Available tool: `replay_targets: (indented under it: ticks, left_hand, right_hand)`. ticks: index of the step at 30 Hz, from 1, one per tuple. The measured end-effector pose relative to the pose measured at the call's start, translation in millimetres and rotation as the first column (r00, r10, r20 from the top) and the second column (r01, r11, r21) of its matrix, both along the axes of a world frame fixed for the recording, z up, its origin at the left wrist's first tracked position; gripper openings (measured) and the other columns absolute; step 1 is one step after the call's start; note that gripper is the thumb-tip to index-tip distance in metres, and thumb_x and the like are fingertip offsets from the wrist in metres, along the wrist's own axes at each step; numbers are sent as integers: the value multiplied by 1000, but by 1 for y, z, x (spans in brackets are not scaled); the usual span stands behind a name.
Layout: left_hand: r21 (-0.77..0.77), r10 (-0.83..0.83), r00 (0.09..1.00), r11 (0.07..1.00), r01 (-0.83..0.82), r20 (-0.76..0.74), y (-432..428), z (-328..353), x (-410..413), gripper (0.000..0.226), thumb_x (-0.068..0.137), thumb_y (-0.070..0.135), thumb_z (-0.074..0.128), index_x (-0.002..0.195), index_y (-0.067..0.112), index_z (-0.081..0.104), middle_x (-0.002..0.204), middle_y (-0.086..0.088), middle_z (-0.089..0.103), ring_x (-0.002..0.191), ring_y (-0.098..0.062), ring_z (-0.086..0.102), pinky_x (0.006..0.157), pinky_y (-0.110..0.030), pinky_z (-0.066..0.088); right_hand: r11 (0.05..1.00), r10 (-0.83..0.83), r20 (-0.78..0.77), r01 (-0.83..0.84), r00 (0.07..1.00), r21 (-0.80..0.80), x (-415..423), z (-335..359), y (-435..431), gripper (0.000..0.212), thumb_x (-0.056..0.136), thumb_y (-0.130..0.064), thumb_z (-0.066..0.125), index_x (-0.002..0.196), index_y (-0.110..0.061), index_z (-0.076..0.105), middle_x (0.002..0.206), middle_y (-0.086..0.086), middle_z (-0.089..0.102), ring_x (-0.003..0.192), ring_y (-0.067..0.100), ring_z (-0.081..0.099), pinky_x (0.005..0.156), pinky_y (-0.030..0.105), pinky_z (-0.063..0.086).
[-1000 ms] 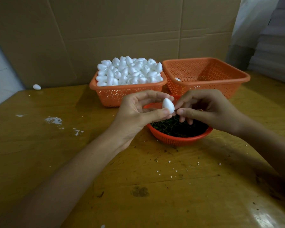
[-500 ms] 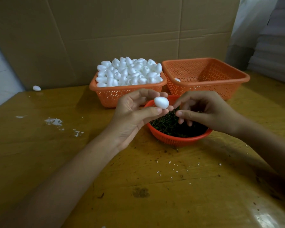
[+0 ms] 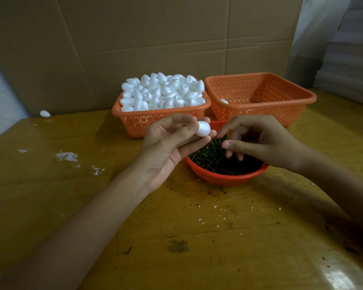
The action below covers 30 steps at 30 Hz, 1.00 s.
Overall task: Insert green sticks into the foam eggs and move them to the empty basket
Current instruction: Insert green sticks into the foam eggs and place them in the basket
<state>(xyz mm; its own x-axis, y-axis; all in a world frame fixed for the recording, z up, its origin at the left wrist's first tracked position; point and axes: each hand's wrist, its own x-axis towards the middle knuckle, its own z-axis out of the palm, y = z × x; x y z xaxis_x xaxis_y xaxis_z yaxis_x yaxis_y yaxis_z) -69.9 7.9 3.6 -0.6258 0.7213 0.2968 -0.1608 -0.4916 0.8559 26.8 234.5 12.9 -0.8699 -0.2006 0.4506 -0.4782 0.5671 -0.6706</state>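
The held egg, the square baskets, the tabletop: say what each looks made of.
Egg, pinched in the left hand: likely white foam, matte, faintly pearly; white crumbs lie nearby. Square baskets: seemingly moulded orange plastic, smooth rims, walls pierced with small holes. Tabletop: probably varnished wood or wood-look board, yellow-brown, scuffed, with glossy glare.

Forearms bare; left hand, right hand bare

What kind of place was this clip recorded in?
Probably a small handcraft or piecework bench: a worn wooden table backed by flattened cardboard, a basket heaped with foam eggs, and a bowl of green sticks.
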Motion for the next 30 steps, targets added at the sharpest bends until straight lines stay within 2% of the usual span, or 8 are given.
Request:
replay_targets:
  ticks: [6,11,15,22,26,30]
  left_hand:
    - [13,-39,998,999,39,42,-2,0,-4,17,91,4,71,106,10,65,121,-17,75,114,-36,74,89,-32,62]
    - [-9,-28,1000,1000,28,3,-3,1,-2,28,83,-1,75,106,9,63,112,-14,76,111,-35,75,89,-31,61]
    - [-32,-1,999,999,0,-32,-4,2,-1,30,84,-11,69,104,11,64,112,-13,77,108,-32,75,90,-32,61]
    - [-56,32,997,998,-36,-67,-3,2,1,31,79,-13,71,99,11,64,113,-13,78,102,-29,76,89,-33,61]
    - [-88,63,991,993,-73,-115,-2,1,1,30,77,-10,76,97,10,68,116,-14,78,101,-28,77,91,-35,63]
    - [-111,86,983,988,-105,-162,-1,1,2,43,76,-7,79,112,13,66,118,-13,78,103,-25,76,96,-37,61]
  right_hand:
    - [1000,-15,4,14,1000,11,1,0,-1,21,94,-22,71,114,-14,69,81,3,76,60,18,69,63,29,59]
    - [1000,-21,9,21,1000,10,1,0,-1,21,94,-19,71,114,-13,69,80,3,76,59,17,69,62,32,60]
    - [1000,-15,-3,15,1000,13,1,1,-2,22,94,-21,70,114,-11,69,80,3,76,59,17,68,62,38,61]
    - [1000,-7,14,7,1000,0,1,0,0,18,94,-18,72,111,-13,69,80,4,76,60,18,68,62,30,59]
    - [1000,-2,20,2,1000,-9,0,-1,-1,15,93,-19,72,104,-10,69,80,6,75,60,20,68,61,31,59]
    - [1000,12,23,-12,1000,-18,0,-1,0,15,93,-19,72,102,-9,67,80,5,75,60,19,68,61,31,58]
